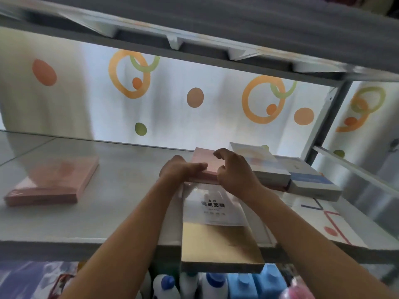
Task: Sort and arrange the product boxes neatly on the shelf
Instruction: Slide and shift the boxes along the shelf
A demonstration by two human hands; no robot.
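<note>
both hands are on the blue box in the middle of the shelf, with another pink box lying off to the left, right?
Not quite: the head view shows both hands, left hand and right hand, on a pink box, not a blue one. The rest holds: it sits mid-shelf, and another pink box lies off to the left.

A: What is held at the centre?
B: A pink box (pixel 205 167) is gripped by both hands, the left hand (pixel 180 169) laid flat at its nine o'clock side, the right hand (pixel 234 169) curled at three o'clock.
A: And around it?
B: A white-and-gold box (pixel 218 231) is seen at six o'clock, overhanging the shelf (pixel 129 190); another pink box (pixel 54 182) is lying at nine o'clock, and white boxes (pixel 302 178) are stacked at three o'clock.
</note>
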